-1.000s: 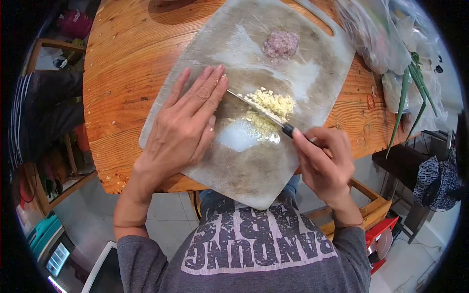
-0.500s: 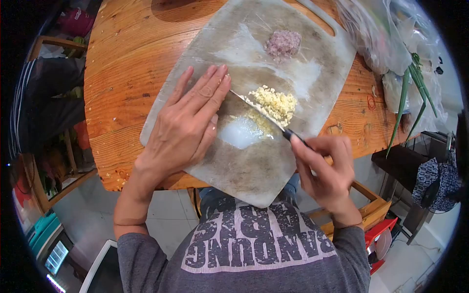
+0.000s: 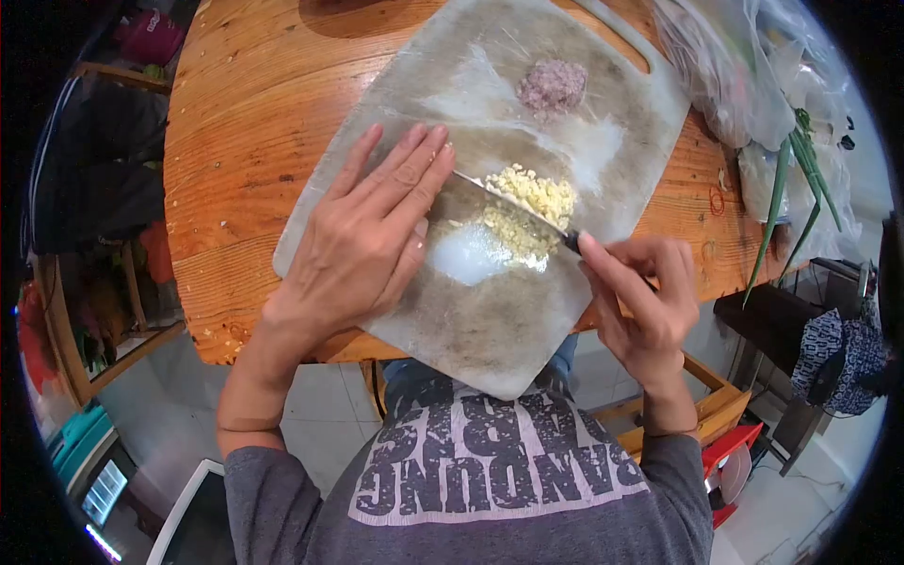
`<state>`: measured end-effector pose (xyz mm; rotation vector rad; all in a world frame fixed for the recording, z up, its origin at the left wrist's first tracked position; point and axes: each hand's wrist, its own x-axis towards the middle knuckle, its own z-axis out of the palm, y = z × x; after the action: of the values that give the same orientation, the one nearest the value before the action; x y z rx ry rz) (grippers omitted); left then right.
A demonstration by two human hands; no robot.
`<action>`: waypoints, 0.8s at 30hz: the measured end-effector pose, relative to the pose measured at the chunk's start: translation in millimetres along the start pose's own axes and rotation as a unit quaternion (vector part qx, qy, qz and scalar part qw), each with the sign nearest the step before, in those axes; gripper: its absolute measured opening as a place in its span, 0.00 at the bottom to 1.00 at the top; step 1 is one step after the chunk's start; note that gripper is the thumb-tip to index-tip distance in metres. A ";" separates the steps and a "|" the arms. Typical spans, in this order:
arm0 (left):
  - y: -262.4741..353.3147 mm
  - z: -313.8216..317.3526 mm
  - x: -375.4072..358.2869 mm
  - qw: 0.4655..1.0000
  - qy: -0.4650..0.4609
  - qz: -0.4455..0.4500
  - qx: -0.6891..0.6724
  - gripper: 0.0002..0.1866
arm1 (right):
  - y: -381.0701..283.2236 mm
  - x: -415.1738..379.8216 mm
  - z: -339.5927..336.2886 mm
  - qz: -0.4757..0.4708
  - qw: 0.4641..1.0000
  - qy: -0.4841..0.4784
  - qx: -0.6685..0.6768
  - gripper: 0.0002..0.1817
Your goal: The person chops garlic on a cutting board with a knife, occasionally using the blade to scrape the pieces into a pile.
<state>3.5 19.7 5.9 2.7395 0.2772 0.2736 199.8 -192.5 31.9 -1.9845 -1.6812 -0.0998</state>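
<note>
My right hand (image 3: 650,297) is wrapped round the black handle of a knife (image 3: 527,215). The thin blade slants up and left across a pile of minced garlic (image 3: 541,196), with bits on both sides of it. My left hand (image 3: 367,226) lies with fingers stretched out over the left part of the cutting board (image 3: 471,334), its index fingertip close to the blade's tip. Bits of garlic cling to that fingertip. Farther up the board sits a small mound of pinkish minced shallot or onion (image 3: 553,87).
Beneath the board is a wooden table (image 3: 235,188). Plastic bags (image 3: 734,75) and green scallion leaves (image 3: 808,169) lie at its right edge, near a red rubber band (image 3: 718,200). A wooden stool (image 3: 711,391) stands below the table.
My right hand and the knife have shifted slightly right, and the blade lies a little differently across the garlic. My left hand stays nearly in place.
</note>
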 end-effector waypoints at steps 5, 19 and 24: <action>-3.3 -2.0 0.7 1.000 0.019 0.015 -0.001 0.32 | -6.7 5.4 -9.0 0.035 0.999 -0.011 0.036 0.25; 3.1 -18.6 -6.4 0.997 0.049 0.059 -0.007 0.27 | -25.9 -39.1 8.7 0.185 0.972 0.002 0.142 0.23; -0.7 -18.2 -6.6 0.996 0.073 0.054 -0.002 0.27 | -9.4 -38.3 -2.7 0.193 0.964 0.025 0.178 0.23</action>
<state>-7.1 25.1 21.2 2.7382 0.1660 0.5050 183.3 -227.2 22.6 -1.9653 -1.1536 0.2723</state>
